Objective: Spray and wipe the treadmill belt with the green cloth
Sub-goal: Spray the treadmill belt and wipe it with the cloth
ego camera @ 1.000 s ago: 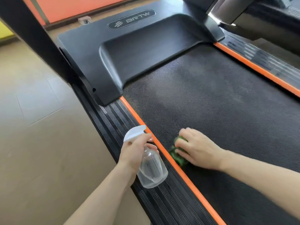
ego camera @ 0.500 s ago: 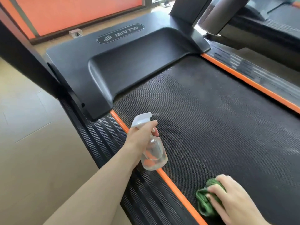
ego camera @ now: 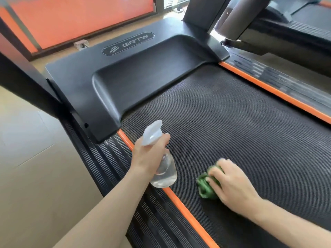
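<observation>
Green cloth (ego camera: 206, 187) bunched under right hand (ego camera: 232, 185), on treadmill belt (ego camera: 241, 126) nr left orange strip (ego camera: 180, 203); press flat, overlap strokes w/ sprayed patch. Right palm down, clamping cloth. Left hand (ego camera: 149, 154) grips spray bottle (ego camera: 163, 169), wrist raised, nozzle fwd over belt edge

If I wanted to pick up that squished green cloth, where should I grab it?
Probably grab the bunched lump of the green cloth that sticks out past the right hand, toward the orange strip. Come down from above on that left side and pinch the raised folds with your fingers. It lies crumpled on the flat belt, so there is no edge to slide under, and the hand covers the rest.
</observation>
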`<state>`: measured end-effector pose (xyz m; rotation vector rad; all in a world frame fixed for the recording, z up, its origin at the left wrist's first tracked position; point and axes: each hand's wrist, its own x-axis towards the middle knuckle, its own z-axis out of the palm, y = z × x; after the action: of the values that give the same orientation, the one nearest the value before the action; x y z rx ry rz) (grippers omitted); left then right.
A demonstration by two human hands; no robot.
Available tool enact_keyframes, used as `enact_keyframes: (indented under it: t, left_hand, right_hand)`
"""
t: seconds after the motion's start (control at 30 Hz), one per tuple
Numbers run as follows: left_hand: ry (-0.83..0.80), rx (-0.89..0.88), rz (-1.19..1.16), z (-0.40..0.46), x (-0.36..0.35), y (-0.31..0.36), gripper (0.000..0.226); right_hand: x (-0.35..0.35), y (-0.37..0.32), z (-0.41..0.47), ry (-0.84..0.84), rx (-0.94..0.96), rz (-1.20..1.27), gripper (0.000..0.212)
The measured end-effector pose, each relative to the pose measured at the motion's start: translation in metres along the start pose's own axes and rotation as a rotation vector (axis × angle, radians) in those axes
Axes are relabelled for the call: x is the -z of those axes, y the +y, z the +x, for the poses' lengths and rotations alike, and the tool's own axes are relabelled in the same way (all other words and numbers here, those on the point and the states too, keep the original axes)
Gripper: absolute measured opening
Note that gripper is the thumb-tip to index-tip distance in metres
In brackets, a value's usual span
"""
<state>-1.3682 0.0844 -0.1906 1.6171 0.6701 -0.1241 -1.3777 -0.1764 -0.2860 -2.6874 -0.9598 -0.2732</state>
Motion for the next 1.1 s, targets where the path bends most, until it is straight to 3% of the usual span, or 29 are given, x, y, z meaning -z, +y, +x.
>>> enact_keyframes:
  t: [0.17, 0.3, 0.4, 0.63, 0.8, 0.93, 1.03, 1.1]
  left_hand:
    - [0.040, -0.215, -0.064, -0.011, 0.010, -0.014, 0.011]
    - [0.090, -0.201, -0.114, -0.014, 0.012, -0.021, 0.008]
    - [0.073, -0.194, -0.110, -0.010, 0.010, -0.018, 0.007]
    - [-0.002, 0.064, -0.326, -0.010, 0.005, -0.025, 0.013]
    - [0.031, 0.022, -0.382, -0.011, 0.007, -0.028, 0.019]
    - [0.066, 0.035, -0.354, -0.013, -0.001, -0.032, 0.032]
    - [0.086, 0.058, -0.344, -0.014, -0.003, -0.030, 0.037]
    - [0.089, 0.060, -0.362, -0.015, -0.004, -0.028, 0.036]
  right_hand:
    - [-0.051, 0.006, 0.172, 0.046, -0.104, -0.021, 0.027]
    - [-0.064, 0.004, 0.254, -0.024, -0.225, -0.069, 0.030]
    - [-0.057, -0.004, 0.226, -0.010, -0.198, -0.048, 0.029]
    - [0.005, -0.015, -0.003, -0.088, 0.011, 0.074, 0.017]
    - [0.000, 0.018, 0.036, -0.103, 0.253, -0.026, 0.020]
    - [-0.038, 0.061, 0.152, 0.120, -0.095, -0.053, 0.030]
    - [-0.049, 0.057, 0.215, 0.088, -0.305, -0.085, 0.028]
    - [-0.046, 0.051, 0.212, 0.061, -0.316, -0.119, 0.030]
